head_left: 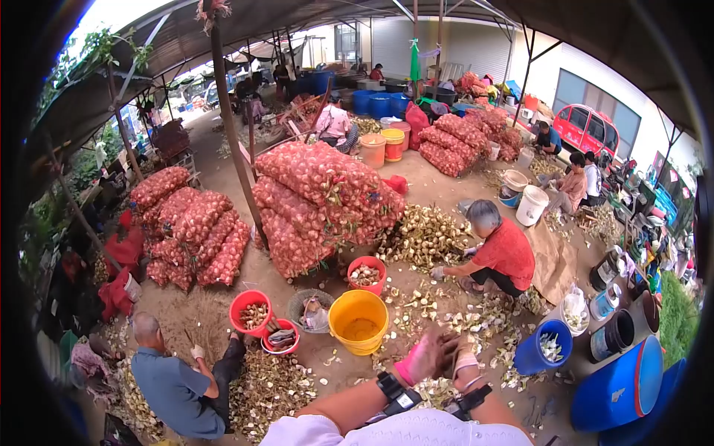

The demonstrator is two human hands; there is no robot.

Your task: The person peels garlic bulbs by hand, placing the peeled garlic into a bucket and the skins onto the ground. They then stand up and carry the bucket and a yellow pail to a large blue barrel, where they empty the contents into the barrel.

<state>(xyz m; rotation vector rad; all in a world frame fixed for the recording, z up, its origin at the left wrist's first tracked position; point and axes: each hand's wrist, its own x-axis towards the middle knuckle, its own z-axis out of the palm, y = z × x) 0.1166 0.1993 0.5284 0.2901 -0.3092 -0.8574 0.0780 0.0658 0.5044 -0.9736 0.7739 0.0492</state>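
Observation:
My left hand (425, 358), partly covered in pink, and my right hand (465, 361), with a pale band across it, are close together in front of me. Their fingers look bent and dark with dirt; whatever lies between them is too small or hidden to name. Below and around them, garlic and loose peelings (437, 392) cover the ground. To the left stands a yellow bucket (349, 346), its inside showing just a stained bottom. On the right a blue bucket (529, 366) holds some white peeled garlic.
Net sacks of garlic (320, 193) are stacked ahead, beside a wooden post (225, 104). Red buckets (249, 299) stand left of the yellow one. A person in red (509, 256) crouches by a garlic heap (428, 234); another in grey-blue (171, 383) sits left. Blue barrels (613, 390) lie right.

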